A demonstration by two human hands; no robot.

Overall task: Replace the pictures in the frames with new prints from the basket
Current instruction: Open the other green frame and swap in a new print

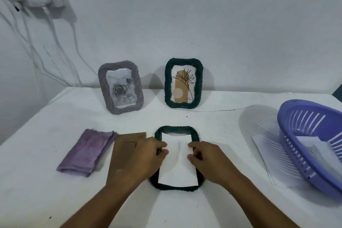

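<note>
A dark green woven frame point(176, 129) lies face down on the white table point(212, 129). A white print point(177, 170) lies blank side up inside it. My left hand point(142, 159) pinches the print's left edge and my right hand point(207, 159) pinches its right edge. The frame's brown backing board point(125, 146) lies just left, partly under my left hand. Two frames stand at the wall: a grey one point(121, 89) with a rose picture and a dark green one point(183, 83) with a flower drawing. A purple basket point(303, 135) at the right holds prints point(312, 148).
A folded purple cloth point(87, 152) lies left of the backing board. A sheet of paper point(266, 153) sticks out from under the basket. White cables point(53, 42) hang down the wall at the far left.
</note>
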